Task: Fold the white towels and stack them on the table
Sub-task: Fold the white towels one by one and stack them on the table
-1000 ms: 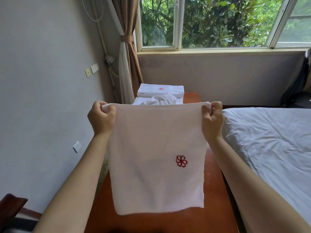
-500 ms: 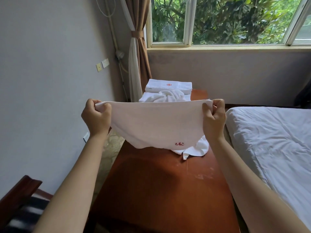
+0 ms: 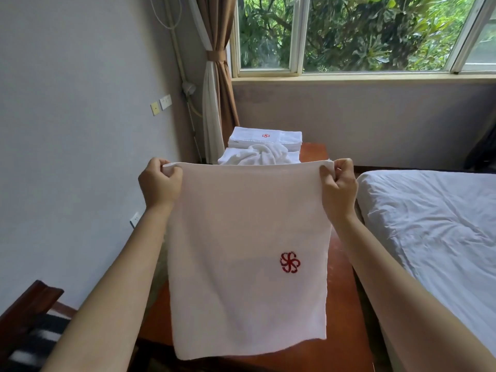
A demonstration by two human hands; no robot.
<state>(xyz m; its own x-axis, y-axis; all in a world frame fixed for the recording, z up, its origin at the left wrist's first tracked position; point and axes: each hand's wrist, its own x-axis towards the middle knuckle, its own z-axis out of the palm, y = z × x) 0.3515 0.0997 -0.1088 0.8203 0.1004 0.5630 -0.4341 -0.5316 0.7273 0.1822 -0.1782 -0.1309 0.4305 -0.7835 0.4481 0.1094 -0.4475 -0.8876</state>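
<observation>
A person holds a white towel (image 3: 241, 251) up by its two top corners. It hangs flat and upright at the centre of the view, above a brown wooden table (image 3: 342, 304). The left hand (image 3: 158, 183), at the towel's ten o'clock, curls its fingers tightly round one corner. The right hand (image 3: 339, 187), at two o'clock, grips the other. A red embroidered emblem (image 3: 290, 262) sits toward the towel's four o'clock. Beyond, at twelve o'clock, a crumpled towel (image 3: 259, 155) lies just in front of a folded towel stack (image 3: 264, 138). A white bed (image 3: 429, 224) lies at three o'clock.
</observation>
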